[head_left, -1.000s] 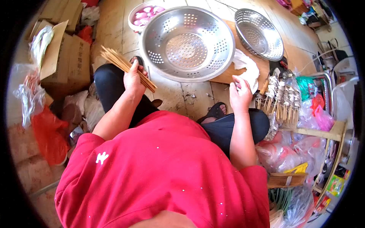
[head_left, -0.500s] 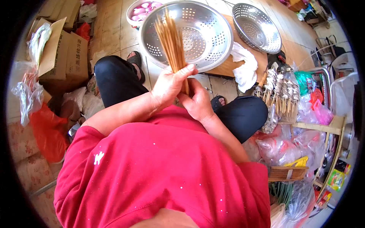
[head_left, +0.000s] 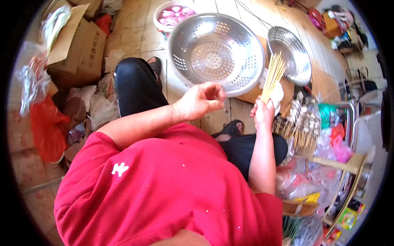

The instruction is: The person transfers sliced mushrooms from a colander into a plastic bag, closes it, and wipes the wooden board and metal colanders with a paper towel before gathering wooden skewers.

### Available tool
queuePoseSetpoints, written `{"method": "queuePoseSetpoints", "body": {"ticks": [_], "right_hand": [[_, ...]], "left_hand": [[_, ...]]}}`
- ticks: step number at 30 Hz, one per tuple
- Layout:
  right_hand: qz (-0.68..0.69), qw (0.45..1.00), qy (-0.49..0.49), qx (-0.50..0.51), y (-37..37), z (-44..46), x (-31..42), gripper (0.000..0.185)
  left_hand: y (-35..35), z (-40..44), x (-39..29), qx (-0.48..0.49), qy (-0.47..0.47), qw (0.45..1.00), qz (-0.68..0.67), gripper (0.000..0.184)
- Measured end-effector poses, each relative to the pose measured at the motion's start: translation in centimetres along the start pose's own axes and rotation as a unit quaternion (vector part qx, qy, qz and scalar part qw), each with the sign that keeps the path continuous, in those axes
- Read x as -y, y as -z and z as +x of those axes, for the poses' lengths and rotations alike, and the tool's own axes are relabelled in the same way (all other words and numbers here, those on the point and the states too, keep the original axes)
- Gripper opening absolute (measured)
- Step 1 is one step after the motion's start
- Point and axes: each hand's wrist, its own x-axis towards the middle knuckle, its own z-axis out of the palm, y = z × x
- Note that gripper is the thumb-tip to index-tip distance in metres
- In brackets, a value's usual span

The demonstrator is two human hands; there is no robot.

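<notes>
My right hand is closed around the lower end of a bundle of thin bamboo skewers. The skewers point up and fan out slightly, in front of the smaller steel colander. My left hand is over the floor just below the near rim of the large steel colander, apart from the skewers. Its fingers are loosely bent, with a gap between thumb and forefinger, and nothing shows in them. White cloth lies behind the right hand, partly hidden.
A tub of peeled purple onions stands behind the large colander. Filled skewers are piled on the right, near plastic bags and a wooden rack. Cardboard boxes and a red bag are on the left.
Both hands were together on the skewers. The left hand has let go, while the right hand has carried the bundle to the right, away from the large colander. The view has shifted slightly.
</notes>
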Motion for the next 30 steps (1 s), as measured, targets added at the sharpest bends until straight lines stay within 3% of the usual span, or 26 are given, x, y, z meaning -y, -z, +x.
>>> {"method": "queuePoseSetpoints", "body": {"ticks": [3,7,9,11,13,14,15,16,17,19,21,23,24,28,30], "right_hand": [[-0.114,0.992,-0.044,-0.011,0.6,3.2,-2.1,0.02],[-0.088,0.989,-0.115,0.02,1.5,7.2,-6.4,0.022],[-0.155,0.986,-0.054,0.007,0.4,6.8,-5.4,0.027],[-0.246,0.969,-0.023,-0.024,0.1,8.1,-5.6,0.032],[-0.338,0.932,0.123,-0.055,2.4,14.0,-11.7,0.033],[-0.43,0.884,0.164,-0.08,1.3,11.4,-8.4,0.037],[-0.426,0.895,0.108,-0.075,0.3,10.0,-6.2,0.038],[-0.44,0.886,0.127,-0.073,0.3,9.9,-5.6,0.038],[-0.452,0.877,0.146,-0.07,0.5,9.8,-5.4,0.038],[-0.416,0.896,0.148,-0.038,0.8,9.3,-4.1,0.038],[-0.438,0.884,0.158,-0.025,1.2,8.4,-2.5,0.04],[-0.296,0.941,0.162,0.014,2.5,9.1,-3.0,0.042],[-0.315,0.941,0.122,-0.002,2.7,8.5,-1.5,0.042],[-0.171,0.948,0.266,0.029,0.0,2.4,7.1,0.041],[-0.092,0.926,0.355,0.088,-1.5,-1.8,12.2,0.043]], "left_hand": [[1.9,-2.2,0.5,-0.035,0.041,0.997,-0.05,0.008],[4.3,-4.8,0.0,-0.064,0.048,0.993,-0.087,0.007],[5.0,-5.6,-3.1,-0.074,0.01,0.991,-0.109,0.007],[6.2,-6.0,-6.2,-0.068,-0.102,0.981,-0.151,0.009],[7.5,-6.6,-10.9,-0.133,-0.239,0.959,-0.079,0.014],[8.4,-7.1,-13.3,-0.159,-0.309,0.934,-0.084,0.02],[9.3,-7.8,-15.6,-0.148,-0.387,0.905,-0.102,0.024],[9.4,-9.1,-18.4,-0.161,-0.447,0.872,-0.122,0.028],[10.9,-10.8,-20.3,-0.12,-0.49,0.862,-0.054,0.048],[12.4,-14.3,-24.6,-0.029,-0.584,0.809,0.061,0.086],[11.6,-16.8,-27.6,0.029,-0.612,0.771,0.175,0.084],[10.2,-17.9,-28.6,0.059,-0.608,0.744,0.271,0.083],[9.5,-18.2,-28.6,0.06,-0.602,0.734,0.309,0.082],[6.9,-18.5,-28.2,0.048,-0.581,0.698,0.415,0.079],[6.0,-18.8,-28.2,0.037,-0.574,0.687,0.444,0.078]]}}
